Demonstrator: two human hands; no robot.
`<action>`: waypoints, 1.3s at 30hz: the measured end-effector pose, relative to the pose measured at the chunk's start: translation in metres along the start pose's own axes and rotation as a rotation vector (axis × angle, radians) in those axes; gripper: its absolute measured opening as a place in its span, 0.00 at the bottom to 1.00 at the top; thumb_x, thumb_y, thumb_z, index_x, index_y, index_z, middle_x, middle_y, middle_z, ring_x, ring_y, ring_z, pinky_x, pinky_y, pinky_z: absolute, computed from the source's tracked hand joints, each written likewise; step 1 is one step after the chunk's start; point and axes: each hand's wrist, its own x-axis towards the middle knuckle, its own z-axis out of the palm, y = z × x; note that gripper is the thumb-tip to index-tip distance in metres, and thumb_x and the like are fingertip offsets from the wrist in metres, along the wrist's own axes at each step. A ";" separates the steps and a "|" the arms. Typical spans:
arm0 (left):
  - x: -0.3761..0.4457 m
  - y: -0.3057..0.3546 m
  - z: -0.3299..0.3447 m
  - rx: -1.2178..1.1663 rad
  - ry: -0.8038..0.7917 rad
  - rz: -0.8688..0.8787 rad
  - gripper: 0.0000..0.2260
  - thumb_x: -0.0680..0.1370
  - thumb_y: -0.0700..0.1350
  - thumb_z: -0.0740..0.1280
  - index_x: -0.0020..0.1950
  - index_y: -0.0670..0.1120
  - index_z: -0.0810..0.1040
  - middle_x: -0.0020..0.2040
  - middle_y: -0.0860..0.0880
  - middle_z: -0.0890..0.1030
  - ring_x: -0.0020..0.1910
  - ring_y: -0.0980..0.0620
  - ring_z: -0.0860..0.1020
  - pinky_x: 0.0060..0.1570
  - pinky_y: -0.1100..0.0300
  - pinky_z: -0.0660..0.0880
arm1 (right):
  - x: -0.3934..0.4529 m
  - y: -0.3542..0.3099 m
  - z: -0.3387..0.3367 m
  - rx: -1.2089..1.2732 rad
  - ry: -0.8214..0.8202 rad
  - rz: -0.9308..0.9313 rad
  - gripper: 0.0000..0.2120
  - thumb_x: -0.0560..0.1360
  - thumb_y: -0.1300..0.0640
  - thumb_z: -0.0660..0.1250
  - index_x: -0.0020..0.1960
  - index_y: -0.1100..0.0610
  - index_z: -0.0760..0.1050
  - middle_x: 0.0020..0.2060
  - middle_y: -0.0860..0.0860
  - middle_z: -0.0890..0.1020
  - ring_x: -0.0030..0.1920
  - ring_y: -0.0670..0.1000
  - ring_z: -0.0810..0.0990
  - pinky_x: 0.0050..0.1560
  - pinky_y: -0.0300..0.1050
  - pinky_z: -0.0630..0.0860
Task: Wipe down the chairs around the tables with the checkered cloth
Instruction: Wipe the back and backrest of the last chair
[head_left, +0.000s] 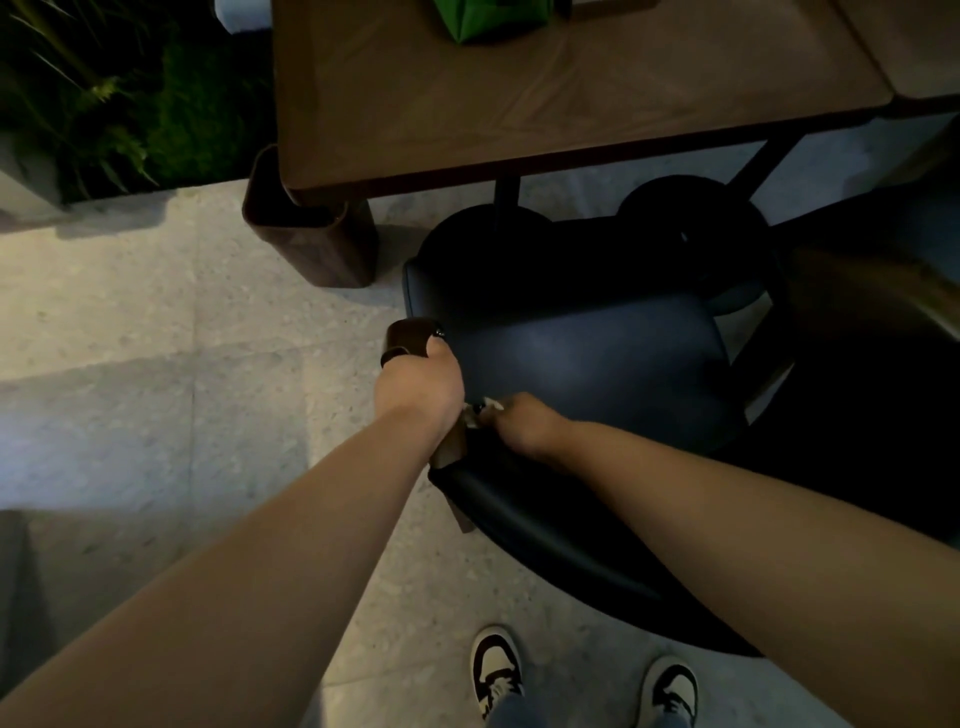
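Left hand (418, 387) grips chair (582, 364) armrest; right hand (522, 423) apparently pinches cloth (480, 410); no legible writing.

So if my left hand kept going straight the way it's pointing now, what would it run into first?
The left hand grips the chair's wooden armrest and points up-frame along it. Going on, it would probably slide off the armrest's front end toward the wooden table leg, though depth is unclear.

no legible text, labels, brands or numbers anywhere
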 end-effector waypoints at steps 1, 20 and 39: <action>-0.001 0.000 0.000 -0.002 0.001 -0.004 0.26 0.83 0.55 0.53 0.70 0.35 0.68 0.66 0.38 0.74 0.64 0.40 0.73 0.53 0.55 0.67 | -0.005 -0.001 -0.001 0.017 0.023 -0.038 0.12 0.81 0.55 0.58 0.48 0.60 0.78 0.46 0.58 0.78 0.45 0.53 0.75 0.44 0.42 0.68; -0.006 0.004 -0.003 0.004 0.014 -0.045 0.27 0.83 0.56 0.54 0.71 0.35 0.67 0.68 0.36 0.72 0.66 0.38 0.71 0.64 0.51 0.66 | -0.062 0.006 -0.064 -0.030 0.287 -0.284 0.11 0.81 0.53 0.59 0.41 0.53 0.73 0.38 0.49 0.79 0.40 0.48 0.76 0.41 0.42 0.69; 0.001 0.000 -0.002 -0.019 0.022 -0.043 0.28 0.82 0.56 0.54 0.73 0.36 0.65 0.70 0.36 0.70 0.68 0.38 0.70 0.67 0.50 0.65 | -0.092 0.005 -0.014 -0.064 0.156 -0.415 0.15 0.76 0.62 0.57 0.55 0.56 0.80 0.50 0.56 0.83 0.51 0.56 0.80 0.50 0.44 0.74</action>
